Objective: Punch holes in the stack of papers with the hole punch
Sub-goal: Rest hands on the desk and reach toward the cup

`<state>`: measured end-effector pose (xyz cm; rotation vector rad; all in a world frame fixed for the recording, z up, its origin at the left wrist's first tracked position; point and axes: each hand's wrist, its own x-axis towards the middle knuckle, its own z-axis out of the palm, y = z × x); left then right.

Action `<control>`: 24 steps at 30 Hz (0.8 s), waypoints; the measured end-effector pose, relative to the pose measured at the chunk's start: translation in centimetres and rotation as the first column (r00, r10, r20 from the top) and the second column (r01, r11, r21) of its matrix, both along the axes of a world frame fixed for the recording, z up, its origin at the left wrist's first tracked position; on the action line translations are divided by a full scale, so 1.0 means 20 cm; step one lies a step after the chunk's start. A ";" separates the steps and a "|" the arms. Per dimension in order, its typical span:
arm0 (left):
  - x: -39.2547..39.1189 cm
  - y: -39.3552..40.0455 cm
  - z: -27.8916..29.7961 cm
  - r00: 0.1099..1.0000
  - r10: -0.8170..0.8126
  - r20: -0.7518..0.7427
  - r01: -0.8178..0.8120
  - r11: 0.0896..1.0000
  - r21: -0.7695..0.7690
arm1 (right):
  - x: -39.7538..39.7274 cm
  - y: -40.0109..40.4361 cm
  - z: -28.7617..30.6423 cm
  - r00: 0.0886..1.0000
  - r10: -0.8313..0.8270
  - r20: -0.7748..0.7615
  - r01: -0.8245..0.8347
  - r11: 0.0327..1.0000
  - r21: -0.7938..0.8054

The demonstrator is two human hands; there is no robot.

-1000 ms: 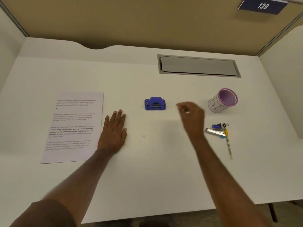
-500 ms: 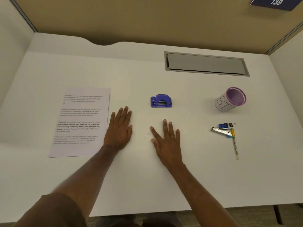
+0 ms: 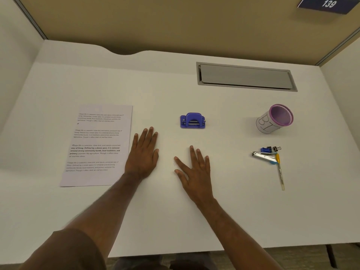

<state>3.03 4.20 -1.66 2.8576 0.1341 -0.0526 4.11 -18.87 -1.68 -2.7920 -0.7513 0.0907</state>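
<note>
My left hand point(image 3: 143, 154) lies palm down on the white desk point(image 3: 175, 221), fingers straight and close together, pointing toward twelve o'clock, holding nothing; its forearm runs back toward seven o'clock. My right hand point(image 3: 194, 172) is also flat on the desk, fingers spread and the thumb splayed toward ten o'clock, gripping nothing, its forearm leading off toward five o'clock. The stack of papers point(image 3: 97, 146) lies flat just beside my left hand, at its nine o'clock. The blue hole punch point(image 3: 192, 120) sits apart from both hands, at about twelve o'clock from my right hand. At three o'clock stand a purple cup point(image 3: 274, 119), some clips point(image 3: 266, 153) and a pen point(image 3: 280, 171).
</note>
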 end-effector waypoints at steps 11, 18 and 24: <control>0.00 0.00 0.00 1.000 0.000 -0.025 0.001 1.000 0.015 | 0.06 0.05 0.02 0.988 -0.151 -0.042 0.156 0.934 0.323; 0.00 0.00 0.01 1.000 -0.003 -0.030 0.003 1.000 0.016 | 0.11 0.11 0.04 0.990 -0.123 -0.066 0.138 0.942 0.308; 0.00 0.00 0.01 0.999 0.002 -0.035 -0.001 1.000 0.021 | 0.16 0.12 0.07 0.999 0.036 0.041 -0.044 0.978 0.205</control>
